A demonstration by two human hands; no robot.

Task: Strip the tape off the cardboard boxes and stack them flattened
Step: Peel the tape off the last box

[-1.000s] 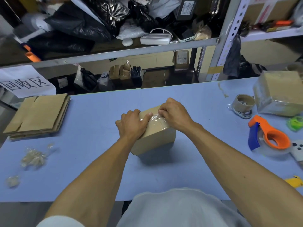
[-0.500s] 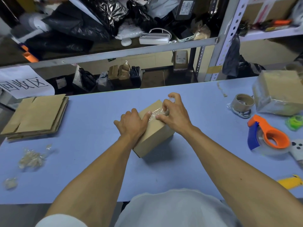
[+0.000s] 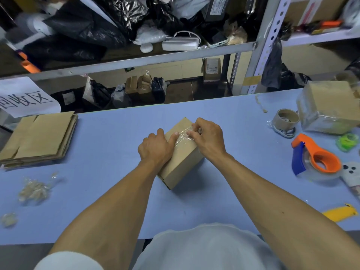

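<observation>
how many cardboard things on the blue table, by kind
Assembled taped boxes: 2, the small box under both hands and the wrapped box at far right
Flattened cardboard stacks: 1, sheet count unclear
Cardboard tape cores: 1
Total: 4

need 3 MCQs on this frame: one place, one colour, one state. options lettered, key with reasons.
1. Where does the stack of flattened cardboard lie on the table?
A. far left
B. far right
C. under the box being worked on

2. What colour is the handle of the tape dispenser?
A. green
B. orange
C. black

3. What is the right hand doing?
A. resting flat on the table
B. holding the dispenser
C. pinching the clear tape on the small box

Key: 1 A, the flat sheets sit by the left edge below the paper sign. 2 B, an orange loop with a blue blade guard. 3 C, its fingertips grip crinkled film on the box top while the left hand steadies the box.
</observation>
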